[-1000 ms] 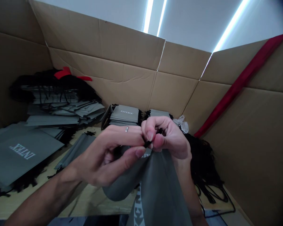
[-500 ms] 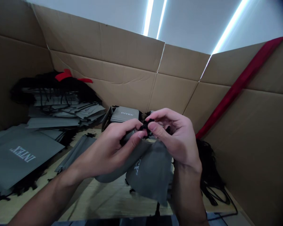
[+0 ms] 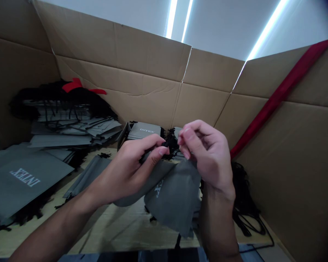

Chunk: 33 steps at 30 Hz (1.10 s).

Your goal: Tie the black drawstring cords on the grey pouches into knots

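My left hand (image 3: 133, 163) is closed, thumb and forefinger pinching black cord at the top of a grey drawstring bag (image 3: 172, 203). The bag hangs curved below both hands, its white lettering partly folded out of sight. Just right of the bag's top, my right hand (image 3: 207, 160) is curled, thumb pressed against the fingers. Whatever it may grip is too small or hidden to make out. Behind the fingertips, black cord ends (image 3: 171, 140) of stacked bags show.
Grey INTEX bags (image 3: 27, 178) lie at left, before a tall pile of bags (image 3: 71, 125) with red strips. A box of folded bags (image 3: 144, 130) stands at the back. Black cords (image 3: 246, 203) lie at right. Cardboard walls (image 3: 142, 83) surround the wooden table (image 3: 112, 233).
My right hand has drawn away from the left fingertips, slightly up and right, its fingers curling in. My left hand keeps its pinch almost in place.
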{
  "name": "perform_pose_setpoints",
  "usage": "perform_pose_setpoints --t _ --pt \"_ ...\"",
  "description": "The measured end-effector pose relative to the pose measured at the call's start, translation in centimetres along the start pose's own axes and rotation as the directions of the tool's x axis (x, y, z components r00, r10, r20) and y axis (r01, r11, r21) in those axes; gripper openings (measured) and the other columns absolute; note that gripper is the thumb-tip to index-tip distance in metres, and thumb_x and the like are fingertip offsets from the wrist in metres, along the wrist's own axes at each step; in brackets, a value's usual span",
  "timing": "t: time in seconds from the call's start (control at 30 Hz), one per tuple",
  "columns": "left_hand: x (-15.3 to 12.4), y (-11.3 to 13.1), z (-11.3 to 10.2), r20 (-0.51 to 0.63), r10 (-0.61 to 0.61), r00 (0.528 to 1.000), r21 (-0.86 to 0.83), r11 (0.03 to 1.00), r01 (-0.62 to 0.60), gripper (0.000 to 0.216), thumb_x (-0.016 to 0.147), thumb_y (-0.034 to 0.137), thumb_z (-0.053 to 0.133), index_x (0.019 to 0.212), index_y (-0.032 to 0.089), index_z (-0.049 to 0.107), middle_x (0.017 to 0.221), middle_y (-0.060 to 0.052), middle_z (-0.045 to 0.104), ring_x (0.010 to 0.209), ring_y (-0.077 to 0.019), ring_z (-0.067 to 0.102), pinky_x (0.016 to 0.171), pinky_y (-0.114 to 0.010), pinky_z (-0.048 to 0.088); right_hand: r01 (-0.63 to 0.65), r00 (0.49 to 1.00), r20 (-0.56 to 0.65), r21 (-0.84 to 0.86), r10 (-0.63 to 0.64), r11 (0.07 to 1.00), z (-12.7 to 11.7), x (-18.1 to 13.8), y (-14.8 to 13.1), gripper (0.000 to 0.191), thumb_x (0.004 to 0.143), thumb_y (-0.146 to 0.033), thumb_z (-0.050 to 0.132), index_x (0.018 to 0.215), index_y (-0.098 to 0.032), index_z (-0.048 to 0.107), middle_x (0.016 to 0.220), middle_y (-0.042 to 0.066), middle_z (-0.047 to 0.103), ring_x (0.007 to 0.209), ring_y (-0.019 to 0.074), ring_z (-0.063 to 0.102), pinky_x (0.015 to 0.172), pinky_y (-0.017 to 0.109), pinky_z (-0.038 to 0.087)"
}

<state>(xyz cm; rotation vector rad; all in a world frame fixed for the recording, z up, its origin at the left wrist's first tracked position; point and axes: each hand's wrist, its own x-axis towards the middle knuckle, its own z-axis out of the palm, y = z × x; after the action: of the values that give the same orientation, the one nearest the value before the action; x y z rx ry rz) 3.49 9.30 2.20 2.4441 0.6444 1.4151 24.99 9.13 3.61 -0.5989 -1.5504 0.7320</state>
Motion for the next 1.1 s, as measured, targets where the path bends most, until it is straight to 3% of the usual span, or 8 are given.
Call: perform_pose_setpoints --t 0.17,0.27,0.4,0.53,0.73,0.87,0.97,1.1 --pt "0.1 0.6 0.2 0.011 -0.113 0.994 -0.109 0.988 0.113 0.018 0.113 0.028 0.064 0.099 0.017 0.067 0.072 0.006 0.053 0.060 -0.0092 0.043 0.055 -0.021 0.035 0.003 1.000 -0.031 0.187 0.003 0.982 0.5 -0.1 0.1 0.062 0.108 -0.086 0.044 0.116 -0.028 0.064 0.107 0.006 0.065 0.071 0.0157 0.059 0.048 0.027 0.032" --pt "0.2 0.7 0.7 0.031 -0.161 0.987 -0.209 0.964 0.164 0.022 0.111 0.032 0.069 0.096 0.017 0.069 0.071 0.005 0.050 0.057 -0.0087 0.038 0.051 -0.022 0.032 -0.046 0.999 0.032 0.058 0.044 0.997 1.1 -0.5 0.2 0.081 0.100 -0.099 0.023 0.145 -0.038 0.050 0.132 0.010 0.064 0.087 0.0214 0.068 0.053 0.031 0.046" --pt "-0.1 0.2 1.8 -0.026 -0.164 0.986 -0.298 0.943 0.149 0.023 0.107 0.030 0.077 0.126 0.018 0.072 0.076 0.005 0.053 0.062 -0.0108 0.049 0.059 -0.022 0.044 -0.039 0.997 0.065 -0.076 0.044 0.996 2.3 -1.2 0.6 0.093 0.098 -0.099 0.011 0.171 -0.045 0.031 0.155 0.011 0.057 0.112 0.0263 0.072 0.078 0.036 0.064" --pt "-0.4 -0.2 2.3 -0.020 -0.102 0.995 -0.263 0.960 0.093 0.017 0.106 0.022 0.078 0.122 0.020 0.073 0.078 0.005 0.062 0.064 -0.0097 0.053 0.061 -0.021 0.046 -0.023 0.991 0.137 0.100 0.009 0.995 3.0 -1.6 0.6 0.097 0.098 -0.100 0.022 0.178 -0.046 0.033 0.155 0.011 0.058 0.128 0.0322 0.069 0.093 0.041 0.068" --pt "-0.2 -0.2 1.8 -0.075 -0.041 0.996 -0.191 0.981 0.026 0.005 0.108 0.017 0.070 0.111 0.020 0.073 0.093 0.000 0.077 0.070 -0.0096 0.065 0.067 -0.020 0.052 -0.124 0.969 0.216 0.001 0.121 0.992 1.8 -1.0 0.4 0.082 0.104 -0.081 0.063 0.172 -0.043 0.036 0.140 0.007 0.070 0.098 0.0202 0.074 0.075 0.030 0.061" --pt "-0.1 -0.6 1.5 -0.293 -0.082 0.953 -0.131 0.990 0.045 0.006 0.100 0.022 0.082 0.102 0.018 0.078 0.089 -0.001 0.078 0.069 -0.0114 0.066 0.062 -0.020 0.052 -0.191 0.904 0.389 -0.003 0.178 0.981 0.2 -0.2 0.7 0.043 0.107 -0.052 0.079 0.139 -0.028 0.064 0.113 0.003 0.077 0.098 0.0175 0.073 0.085 0.028 0.057" --pt "0.1 -0.5 1.3 -0.357 -0.135 0.924 -0.095 0.990 0.108 0.010 0.094 0.024 0.088 0.096 0.017 0.082 0.084 0.000 0.080 0.065 -0.0105 0.064 0.058 -0.018 0.050 -0.150 0.930 0.323 -0.104 0.176 0.983 -0.2 0.3 0.8 0.026 0.103 -0.043 0.085 0.113 -0.021 0.075 0.103 0.003 0.080 0.095 0.0172 0.074 0.083 0.027 0.056" --pt "0.3 -0.2 0.6 -0.318 -0.190 0.929 -0.028 0.981 0.191 0.009 0.100 0.019 0.079 0.099 0.020 0.087 0.092 0.001 0.087 0.077 -0.0116 0.076 0.071 -0.016 0.056 -0.035 0.982 0.169 -0.260 0.082 0.965 0.0 0.5 0.6 0.011 0.102 -0.031 0.083 0.101 -0.020 0.079 0.095 0.002 0.081 0.089 0.0178 0.075 0.081 0.029 0.058"
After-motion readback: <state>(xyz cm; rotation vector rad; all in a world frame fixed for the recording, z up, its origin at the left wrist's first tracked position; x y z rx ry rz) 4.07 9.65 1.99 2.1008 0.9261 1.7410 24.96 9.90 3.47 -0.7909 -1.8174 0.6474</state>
